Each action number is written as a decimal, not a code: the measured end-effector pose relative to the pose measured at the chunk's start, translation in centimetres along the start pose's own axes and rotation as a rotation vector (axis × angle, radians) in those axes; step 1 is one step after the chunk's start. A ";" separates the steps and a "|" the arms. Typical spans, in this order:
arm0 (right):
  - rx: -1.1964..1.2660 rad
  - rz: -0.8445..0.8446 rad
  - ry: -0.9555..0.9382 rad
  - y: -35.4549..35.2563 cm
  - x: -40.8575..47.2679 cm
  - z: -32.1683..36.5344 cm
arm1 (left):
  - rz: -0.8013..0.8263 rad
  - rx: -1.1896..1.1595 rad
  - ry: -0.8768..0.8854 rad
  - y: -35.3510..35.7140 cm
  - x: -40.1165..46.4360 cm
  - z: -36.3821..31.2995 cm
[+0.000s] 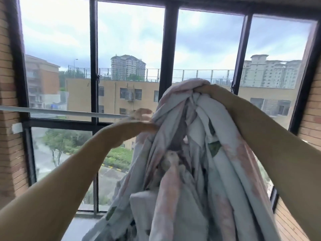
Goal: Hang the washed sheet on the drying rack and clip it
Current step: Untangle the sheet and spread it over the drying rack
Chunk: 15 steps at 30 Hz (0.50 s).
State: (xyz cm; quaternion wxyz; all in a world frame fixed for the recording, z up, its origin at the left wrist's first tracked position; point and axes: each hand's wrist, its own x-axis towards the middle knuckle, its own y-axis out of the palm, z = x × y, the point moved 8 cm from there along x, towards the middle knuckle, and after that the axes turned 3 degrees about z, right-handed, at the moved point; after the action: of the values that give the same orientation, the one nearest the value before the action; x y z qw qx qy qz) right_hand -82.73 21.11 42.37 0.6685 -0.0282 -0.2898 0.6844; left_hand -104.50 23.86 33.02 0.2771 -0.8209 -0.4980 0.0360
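The pale blue-grey cotton-looking sheet with pink and green print (199,153) is matt cloth, soft and thickly creased, bunched in folds between both hands. Left of the left hand (141,117) runs a thin white drying-rack rod (60,111), smooth with a slight sheen, seemingly painted metal. Beyond both hands stands a dark, smooth, semi-matt metal window frame (94,66) holding clear glossy glass. To either side are rough matt tan brick walls (8,136).

Both hands (142,117) (206,89) raised, gripping
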 end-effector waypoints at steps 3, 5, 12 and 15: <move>-0.038 0.043 -0.085 0.6 0.7 1.3 | -0.038 0.057 0.023 1.3 1.3 1.0; -0.049 0.015 -0.102 -0.2 1.1 1.6 | -0.199 -0.032 0.008 0.0 1.8 1.6; 0.077 0.057 -0.064 -0.6 0.9 2.5 | -0.885 0.436 0.442 -1.2 -2.0 -5.0; 0.108 0.009 -0.080 -1.5 1.3 3.2 | -0.561 0.583 0.395 3.5 -0.6 -4.0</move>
State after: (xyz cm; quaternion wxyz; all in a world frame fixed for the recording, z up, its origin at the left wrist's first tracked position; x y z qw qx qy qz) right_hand -82.86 21.07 46.10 0.6537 0.0339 -0.2790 0.7026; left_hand -100.70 20.44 34.53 0.5856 -0.5329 -0.6079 -0.0593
